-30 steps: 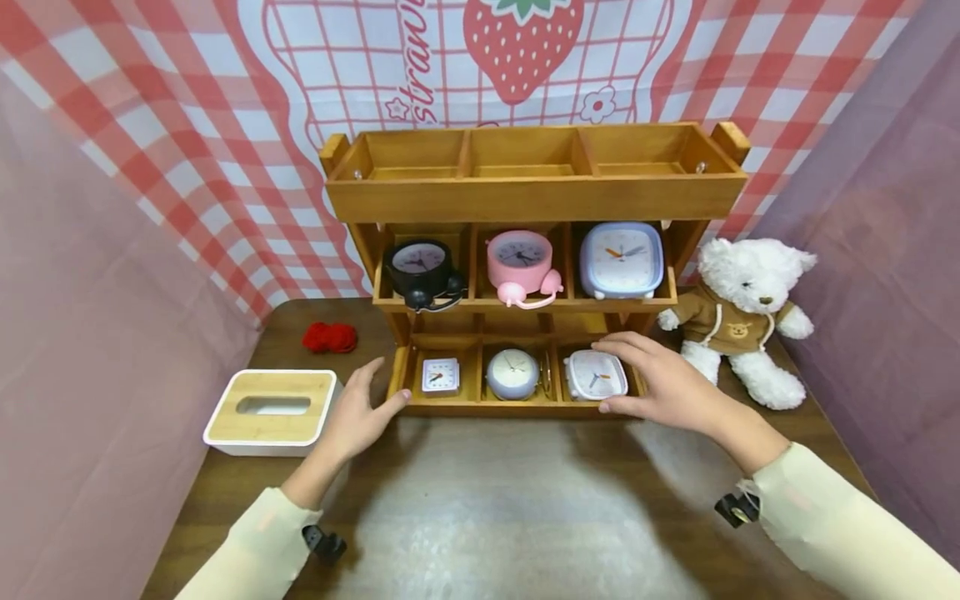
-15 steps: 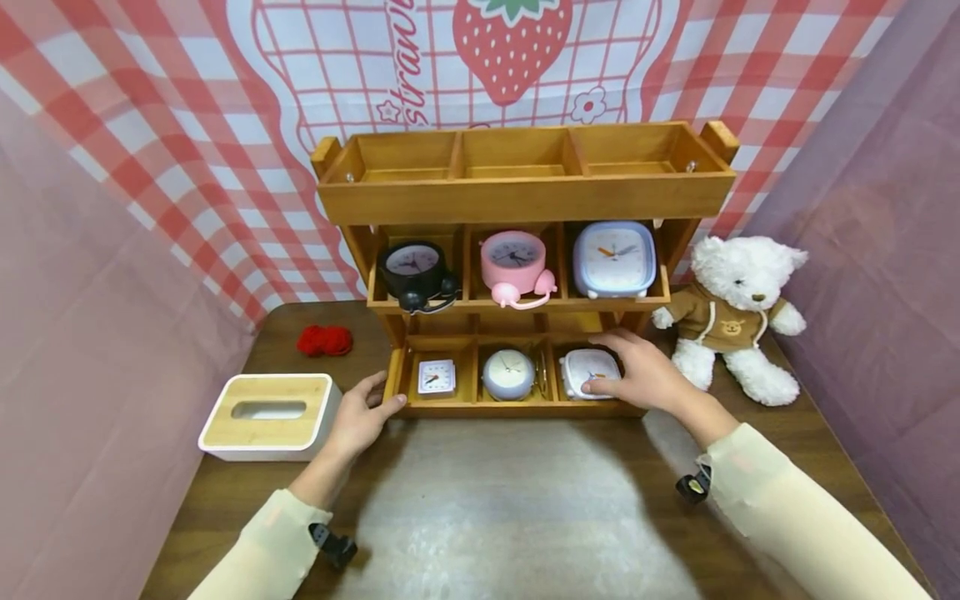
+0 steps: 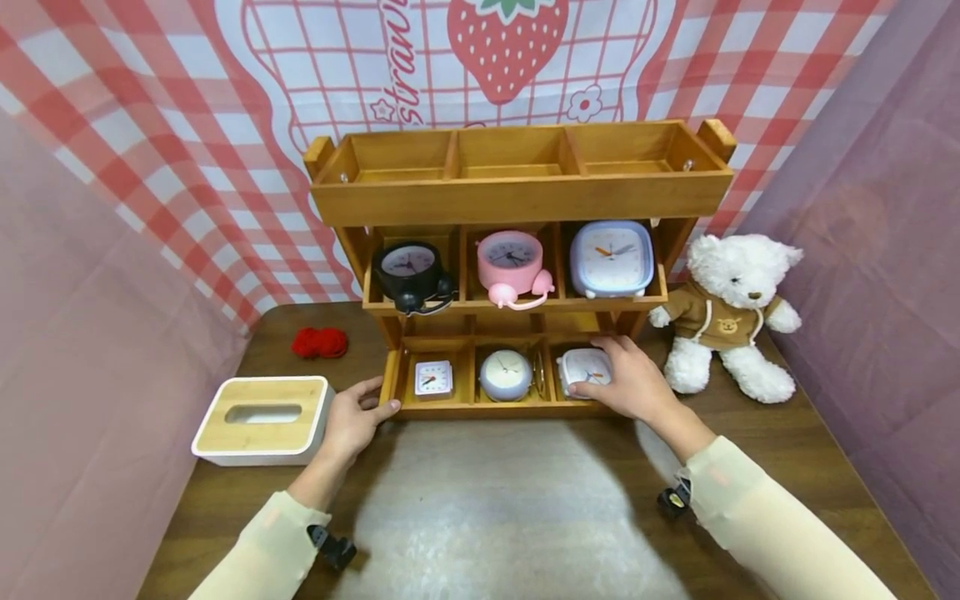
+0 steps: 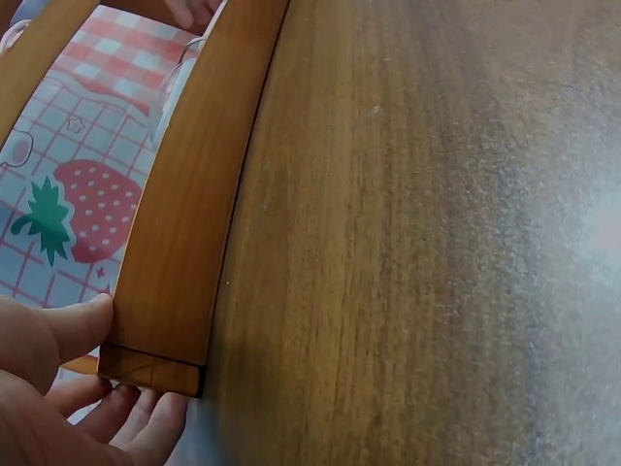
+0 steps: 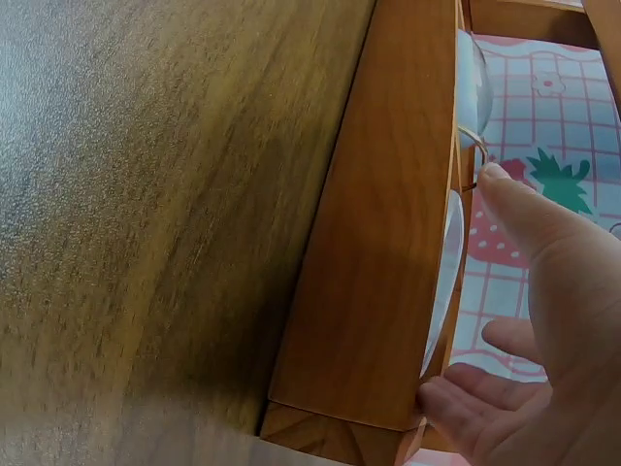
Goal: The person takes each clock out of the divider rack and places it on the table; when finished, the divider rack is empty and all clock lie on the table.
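Observation:
My left hand holds the left end of the wooden shelf's bottom tier, thumb at the front board and fingers around the outer end. My right hand is spread over a white alarm clock in the bottom right compartment. Its thumb crosses the lower part of the clock's face; the fingers reach behind the right side, partly hidden. In the right wrist view the thumb is straight, with the clock's edge showing above the board. A small square clock and a round clock fill the other bottom compartments.
The middle tier holds a black clock, a pink clock and a blue clock. A tissue box and red yarn are at left, a white teddy bear at right.
My right hand has moved left and its thumb has come over the clock's face. The left fingers have closed in on the shelf's end. The head view has shifted slightly.

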Tool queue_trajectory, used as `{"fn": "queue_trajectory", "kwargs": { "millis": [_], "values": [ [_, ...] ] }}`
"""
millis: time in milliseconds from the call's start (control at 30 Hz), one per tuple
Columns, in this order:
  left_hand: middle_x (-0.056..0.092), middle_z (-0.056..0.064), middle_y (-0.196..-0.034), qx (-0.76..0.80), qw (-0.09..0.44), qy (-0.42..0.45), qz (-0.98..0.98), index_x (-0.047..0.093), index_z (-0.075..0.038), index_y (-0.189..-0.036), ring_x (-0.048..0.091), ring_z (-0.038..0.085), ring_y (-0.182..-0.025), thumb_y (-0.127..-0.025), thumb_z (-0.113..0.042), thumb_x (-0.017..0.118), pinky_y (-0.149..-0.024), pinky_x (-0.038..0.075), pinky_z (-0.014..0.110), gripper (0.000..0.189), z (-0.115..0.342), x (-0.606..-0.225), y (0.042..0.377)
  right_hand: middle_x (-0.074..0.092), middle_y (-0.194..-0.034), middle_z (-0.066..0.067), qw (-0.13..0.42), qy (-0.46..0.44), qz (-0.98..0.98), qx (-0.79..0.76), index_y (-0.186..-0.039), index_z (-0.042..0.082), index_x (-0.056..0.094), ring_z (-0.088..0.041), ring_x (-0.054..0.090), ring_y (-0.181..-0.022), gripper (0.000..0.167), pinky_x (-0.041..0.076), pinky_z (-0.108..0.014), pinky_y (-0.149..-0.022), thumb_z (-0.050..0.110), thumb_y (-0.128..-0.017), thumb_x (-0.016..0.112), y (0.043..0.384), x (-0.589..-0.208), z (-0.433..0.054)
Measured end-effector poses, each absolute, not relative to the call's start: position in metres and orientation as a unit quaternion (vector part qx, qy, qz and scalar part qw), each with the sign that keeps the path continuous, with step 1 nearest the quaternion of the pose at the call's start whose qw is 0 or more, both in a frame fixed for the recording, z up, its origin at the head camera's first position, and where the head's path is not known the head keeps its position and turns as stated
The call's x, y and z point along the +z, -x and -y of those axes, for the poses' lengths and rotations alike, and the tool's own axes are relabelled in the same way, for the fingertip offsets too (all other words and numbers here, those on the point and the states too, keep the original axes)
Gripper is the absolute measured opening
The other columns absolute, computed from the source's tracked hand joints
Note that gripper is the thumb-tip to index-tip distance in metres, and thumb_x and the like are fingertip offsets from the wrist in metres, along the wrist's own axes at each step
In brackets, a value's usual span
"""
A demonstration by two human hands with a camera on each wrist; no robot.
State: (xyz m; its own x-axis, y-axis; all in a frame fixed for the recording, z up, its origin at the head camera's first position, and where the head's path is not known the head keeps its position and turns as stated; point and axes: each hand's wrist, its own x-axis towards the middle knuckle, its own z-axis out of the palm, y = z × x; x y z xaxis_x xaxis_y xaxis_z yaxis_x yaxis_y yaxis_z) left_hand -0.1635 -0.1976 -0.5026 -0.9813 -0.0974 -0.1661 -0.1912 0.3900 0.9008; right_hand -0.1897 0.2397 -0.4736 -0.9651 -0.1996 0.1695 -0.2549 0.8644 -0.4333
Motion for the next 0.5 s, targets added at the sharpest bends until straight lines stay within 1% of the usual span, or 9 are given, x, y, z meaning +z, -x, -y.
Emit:
{"fn": "queue_trajectory", "kwargs": {
  "millis": [133,233,300,400,467,500],
  "values": [
    [0.064,0.03,-0.133,0.54,0.036,0.087,-0.836,0.055,0.004,-0.143,0.065,0.038,-0.121,-0.091,-0.005,0.077,-0.078,0.054,0.02,0.057,0.1996,-0.5029,0.1632,0.06,-0.134,-0.025,0.054,-0.127,0.965,0.225,-0.139,0.002,0.058,-0.044,0.062,-0.115,0.091,0.05,-0.059,-0.096,0.055,-0.072,0.089,0.1918,-0.4732,-0.2366],
    [0.064,0.029,-0.132,0.533,0.031,0.085,-0.841,0.056,0.003,-0.143,0.065,0.038,-0.121,-0.092,-0.007,0.077,-0.079,0.055,0.023,0.057,0.2011,-0.5029,0.1631,0.062,-0.133,-0.025,0.051,-0.141,0.965,0.216,-0.138,0.001,0.059,-0.044,0.063,-0.113,0.089,0.051,-0.058,-0.094,0.052,-0.072,0.09,0.1945,-0.473,-0.2349],
    [0.065,0.03,-0.13,0.529,0.029,0.083,-0.844,0.056,0.003,-0.143,0.066,0.038,-0.12,-0.092,-0.008,0.077,-0.08,0.056,0.025,0.056,0.2016,-0.5027,0.1625,0.066,-0.127,-0.024,0.05,-0.151,0.964,0.212,-0.135,0.001,0.061,-0.043,0.065,-0.108,0.085,0.052,-0.057,-0.091,0.05,-0.072,0.09,0.196,-0.473,-0.2341],
    [0.067,0.03,-0.127,0.527,0.028,0.082,-0.845,0.057,0.003,-0.142,0.067,0.038,-0.118,-0.092,-0.008,0.077,-0.079,0.056,0.024,0.055,0.2015,-0.5031,0.1615,0.071,-0.112,-0.019,0.044,-0.167,0.963,0.208,-0.127,0.002,0.065,-0.039,0.066,-0.098,0.075,0.053,-0.054,-0.085,0.046,-0.072,0.091,0.1976,-0.473,-0.2328],
    [0.068,0.03,-0.125,0.528,0.028,0.081,-0.845,0.057,0.004,-0.141,0.067,0.037,-0.118,-0.092,-0.007,0.077,-0.078,0.055,0.023,0.054,0.2015,-0.5037,0.1609,0.072,-0.108,-0.016,0.04,-0.177,0.961,0.207,-0.122,0.003,0.067,-0.037,0.066,-0.096,0.069,0.053,-0.053,-0.083,0.044,-0.073,0.091,0.1984,-0.4729,-0.2319],
    [0.068,0.03,-0.125,0.528,0.028,0.081,-0.845,0.058,0.004,-0.141,0.068,0.037,-0.117,-0.092,-0.007,0.077,-0.077,0.055,0.023,0.054,0.2015,-0.5042,0.1607,0.072,-0.108,-0.016,0.036,-0.181,0.961,0.206,-0.121,0.003,0.067,-0.036,0.066,-0.096,0.067,0.053,-0.053,-0.084,0.043,-0.073,0.091,0.1989,-0.4728,-0.2313]
  ]
}}
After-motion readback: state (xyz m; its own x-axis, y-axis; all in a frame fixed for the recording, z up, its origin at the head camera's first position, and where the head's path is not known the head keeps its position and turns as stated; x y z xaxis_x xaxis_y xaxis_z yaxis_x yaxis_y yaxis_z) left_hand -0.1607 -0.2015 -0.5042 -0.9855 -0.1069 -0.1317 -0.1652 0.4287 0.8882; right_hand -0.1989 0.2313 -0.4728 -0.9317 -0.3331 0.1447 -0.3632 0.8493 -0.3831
